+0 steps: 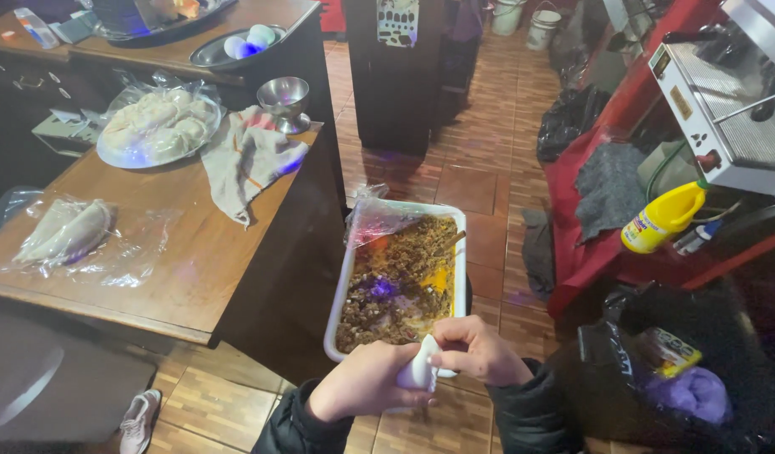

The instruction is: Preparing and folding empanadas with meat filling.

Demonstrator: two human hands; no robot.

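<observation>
My left hand (364, 382) and my right hand (477, 350) meet at the near end of a white rectangular tray (338, 296), which is full of brown minced filling with orange patches. Both hands pinch a small white piece of dough (422, 367) between them, and the left fingers curl under it. A sheet of clear plastic film (379, 215) is peeled back at the tray's far end. A brown utensil handle (449, 242) sticks out of the filling at the far right.
A wooden counter (194, 252) is at the left with folded dough under plastic (66, 231), a plate of wrapped dumplings (156, 126), a grey cloth (248, 155) and a metal cup (284, 99). A red shelf with a yellow bottle (663, 217) is at the right, with a black bag (682, 370) below it.
</observation>
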